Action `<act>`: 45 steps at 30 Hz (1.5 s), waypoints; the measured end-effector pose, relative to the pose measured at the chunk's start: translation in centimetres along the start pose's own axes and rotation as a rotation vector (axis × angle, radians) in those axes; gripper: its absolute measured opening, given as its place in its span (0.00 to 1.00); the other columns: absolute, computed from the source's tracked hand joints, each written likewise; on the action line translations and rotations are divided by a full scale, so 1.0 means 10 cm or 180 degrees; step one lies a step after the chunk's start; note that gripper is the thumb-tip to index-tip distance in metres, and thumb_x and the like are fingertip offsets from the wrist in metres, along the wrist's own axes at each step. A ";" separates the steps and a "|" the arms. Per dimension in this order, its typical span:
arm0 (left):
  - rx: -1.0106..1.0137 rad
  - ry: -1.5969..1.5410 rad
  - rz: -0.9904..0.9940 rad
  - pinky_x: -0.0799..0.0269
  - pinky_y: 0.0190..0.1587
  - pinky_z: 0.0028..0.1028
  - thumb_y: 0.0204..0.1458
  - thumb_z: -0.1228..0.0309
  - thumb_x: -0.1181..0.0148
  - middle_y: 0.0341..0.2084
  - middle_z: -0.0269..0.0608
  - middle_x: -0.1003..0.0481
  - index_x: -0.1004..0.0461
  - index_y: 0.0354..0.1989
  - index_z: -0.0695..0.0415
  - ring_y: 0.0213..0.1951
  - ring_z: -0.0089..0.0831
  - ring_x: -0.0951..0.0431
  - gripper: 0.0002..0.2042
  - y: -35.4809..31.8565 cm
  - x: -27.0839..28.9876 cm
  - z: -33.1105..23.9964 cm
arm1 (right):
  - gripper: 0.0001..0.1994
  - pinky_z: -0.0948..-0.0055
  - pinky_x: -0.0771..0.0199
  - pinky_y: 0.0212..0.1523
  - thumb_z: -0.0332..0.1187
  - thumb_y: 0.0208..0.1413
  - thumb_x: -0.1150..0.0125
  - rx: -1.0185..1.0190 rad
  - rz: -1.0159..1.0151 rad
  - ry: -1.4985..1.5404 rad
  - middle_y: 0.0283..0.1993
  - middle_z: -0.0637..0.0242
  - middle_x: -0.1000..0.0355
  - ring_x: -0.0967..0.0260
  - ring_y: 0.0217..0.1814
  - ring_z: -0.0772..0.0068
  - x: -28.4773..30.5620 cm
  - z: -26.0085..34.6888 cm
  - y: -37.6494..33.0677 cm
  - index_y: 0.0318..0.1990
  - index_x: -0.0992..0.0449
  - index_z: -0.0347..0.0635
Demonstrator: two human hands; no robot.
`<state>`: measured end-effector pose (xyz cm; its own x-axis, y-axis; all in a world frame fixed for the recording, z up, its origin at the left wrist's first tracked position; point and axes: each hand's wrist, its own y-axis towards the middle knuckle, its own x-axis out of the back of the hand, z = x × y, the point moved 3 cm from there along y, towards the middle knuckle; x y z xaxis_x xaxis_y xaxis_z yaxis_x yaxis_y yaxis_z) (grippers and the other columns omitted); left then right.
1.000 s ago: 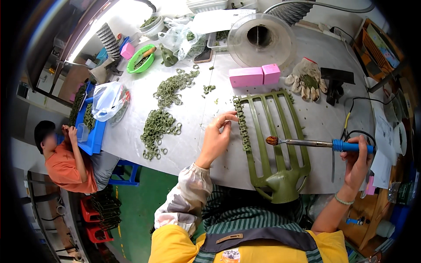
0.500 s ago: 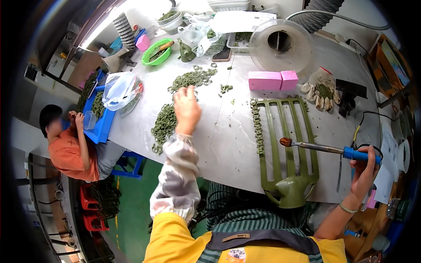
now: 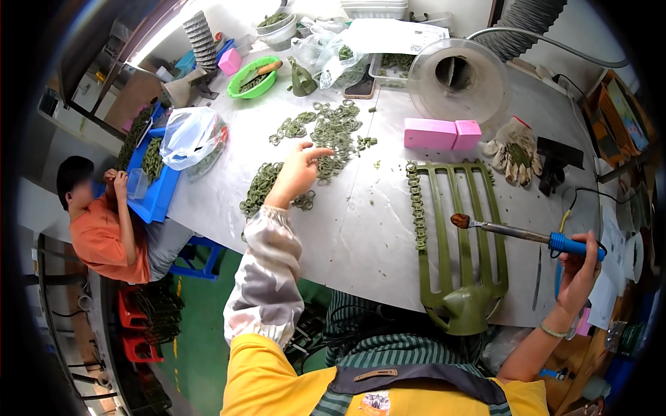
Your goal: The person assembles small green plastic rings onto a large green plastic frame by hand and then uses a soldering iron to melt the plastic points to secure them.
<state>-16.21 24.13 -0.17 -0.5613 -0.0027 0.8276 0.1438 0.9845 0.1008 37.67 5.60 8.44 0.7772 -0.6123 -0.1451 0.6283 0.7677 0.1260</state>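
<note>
My left hand [image 3: 297,173] is over loose green rings, fingers apart and the index pointing right. Rings [image 3: 336,128] are spread thinly just beyond it, and a denser heap of rings [image 3: 260,186] lies to its left. It cannot be told whether the fingertips touch any. My right hand [image 3: 577,274] grips the blue handle of a soldering iron [image 3: 510,231], whose brown-crusted tip points left. Beneath the tip lies a green slotted frame [image 3: 468,312] with long parallel bars and a rounded near end. A row of small rings [image 3: 418,208] lines its left bar.
Pink blocks [image 3: 430,134], a work glove [image 3: 513,151] and a clear funnel-shaped hood [image 3: 458,83] stand behind the frame. A phone [image 3: 361,84], plastic bags and a green bowl [image 3: 252,78] sit at the back. At left, a person in orange [image 3: 111,243] works by a blue tray [image 3: 163,194].
The far rings have been spread out toward the right. My left hand's fingers have opened, with the index now stretched right. The iron stays over the frame; the whole view has shifted slightly.
</note>
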 end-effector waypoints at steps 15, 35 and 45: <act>-0.0209 0.1043 -0.0631 0.35 0.52 0.40 0.48 0.75 0.33 0.43 0.42 0.27 0.23 0.43 0.55 0.49 0.43 0.31 0.13 -1.01 0.10 -0.25 | 0.17 0.83 0.24 0.28 0.46 0.61 0.37 0.0024 -0.0012 -0.0027 0.26 0.67 0.23 0.24 0.23 0.79 0.07 -0.02 0.05 0.35 0.20 0.39; -0.0853 0.1066 -0.0543 0.25 0.46 0.40 0.49 0.80 0.43 0.38 0.46 0.24 0.23 0.43 0.59 0.44 0.48 0.25 0.12 -0.59 -0.19 -0.47 | 0.17 0.81 0.25 0.27 0.46 0.59 0.35 -0.0210 -0.0045 0.0025 0.29 0.65 0.23 0.24 0.23 0.76 -0.11 -0.07 0.10 0.35 0.21 0.38; -0.0697 0.1449 -0.0425 0.24 0.41 0.38 0.51 0.81 0.46 0.37 0.45 0.23 0.22 0.43 0.58 0.39 0.46 0.22 0.12 -0.65 -0.19 -0.51 | 0.17 0.81 0.23 0.26 0.45 0.61 0.37 -0.0217 0.0188 0.0021 0.29 0.65 0.23 0.24 0.23 0.76 -0.17 -0.17 0.20 0.36 0.21 0.37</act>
<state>-11.86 16.81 0.41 -0.1822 -0.2497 0.9510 0.2897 0.9106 0.2946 37.51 8.46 7.26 0.8124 -0.5645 -0.1458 0.5774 0.8136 0.0675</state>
